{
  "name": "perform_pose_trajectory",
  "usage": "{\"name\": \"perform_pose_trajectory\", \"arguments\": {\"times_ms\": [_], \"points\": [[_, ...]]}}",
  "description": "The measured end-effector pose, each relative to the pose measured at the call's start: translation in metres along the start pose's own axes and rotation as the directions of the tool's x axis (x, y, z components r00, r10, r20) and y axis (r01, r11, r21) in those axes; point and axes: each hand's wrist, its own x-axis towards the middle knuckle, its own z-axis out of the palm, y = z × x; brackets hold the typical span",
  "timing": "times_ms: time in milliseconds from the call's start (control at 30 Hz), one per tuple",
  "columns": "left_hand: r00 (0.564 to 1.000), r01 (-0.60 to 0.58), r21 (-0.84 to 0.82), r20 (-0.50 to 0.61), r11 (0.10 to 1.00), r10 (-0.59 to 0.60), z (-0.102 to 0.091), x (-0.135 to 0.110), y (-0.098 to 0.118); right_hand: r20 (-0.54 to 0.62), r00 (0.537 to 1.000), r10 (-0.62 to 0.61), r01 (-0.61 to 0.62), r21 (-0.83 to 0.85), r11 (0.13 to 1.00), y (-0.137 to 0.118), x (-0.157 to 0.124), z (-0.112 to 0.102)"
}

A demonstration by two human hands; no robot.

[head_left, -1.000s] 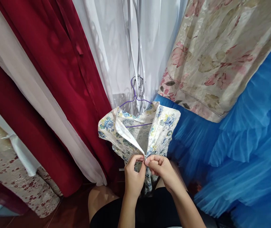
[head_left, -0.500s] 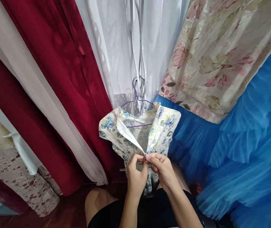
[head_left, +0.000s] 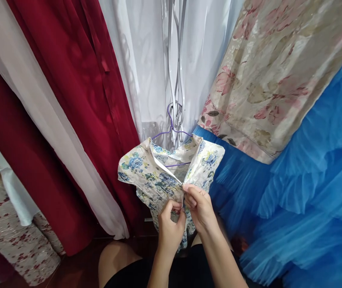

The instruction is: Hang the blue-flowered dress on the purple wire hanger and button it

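Observation:
A white floral dress [head_left: 166,180] with blue and yellow flowers hangs on a purple hanger [head_left: 171,127] in front of me. Its neckline falls open in a V that closes at a small zipper pull [head_left: 183,184]. My right hand [head_left: 199,204] pinches at that point, with thumb and forefinger closed on the pull; the fingers partly cover it. Lower and to the left, my left hand [head_left: 171,224] is closed on the dress fabric along the closed seam. The lower part of the dress is mostly hidden behind my hands.
Red drapes [head_left: 69,100] and a pale sheer panel [head_left: 54,104] hang on the left. White fabric with ribbons [head_left: 175,60] hangs behind the hanger. On the right are a beige floral cloth [head_left: 267,88] and a blue ruffled tulle skirt [head_left: 303,192]. My knee [head_left: 115,258] shows below.
My right hand has moved up along the opening with the zipper pull, and the V is shorter. My left hand stays lower, so the hands are farther apart. The view has shifted slightly.

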Motion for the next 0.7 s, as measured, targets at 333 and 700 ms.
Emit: {"name": "perform_pose_trajectory", "arguments": {"times_ms": [333,700], "points": [[0.999,0.0,0.002,0.044,1.0,0.0,0.0,0.0,-0.006,-0.054,0.994,-0.091,0.089,-0.048,0.995,-0.016,0.013,0.017],[0.998,0.009,0.043,0.057,0.999,-0.011,0.021,0.004,-0.003,0.033,0.992,-0.124,0.124,0.006,0.992,-0.049,0.055,0.038]]}}
